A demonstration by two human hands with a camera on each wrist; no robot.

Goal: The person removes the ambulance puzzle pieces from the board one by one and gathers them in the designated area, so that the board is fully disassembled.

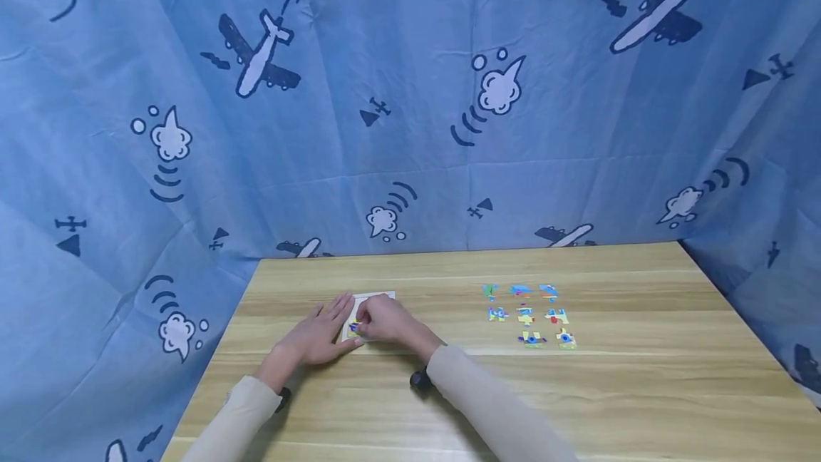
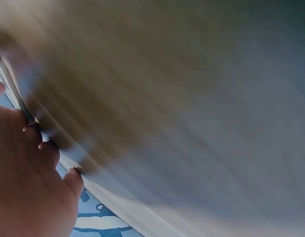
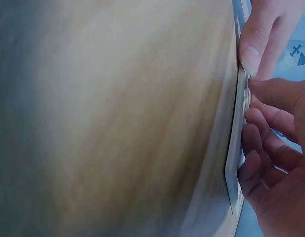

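A thin white puzzle tray lies on the left part of the wooden table. My left hand rests along its left side with fingers extended and the thumb near the lower edge. At the tray's lower left, my right hand pinches a small yellow and blue jigsaw piece, partly covered by the fingertips. The right wrist view shows the tray edge-on, the right thumb and index finger together over it, and the left thumb close by. Most of the tray's inside is hidden by the right hand.
Several loose jigsaw pieces lie spread in rows on the table's right half, apart from both hands. A blue curtain with airplane drawings hangs behind the wooden table and along its sides.
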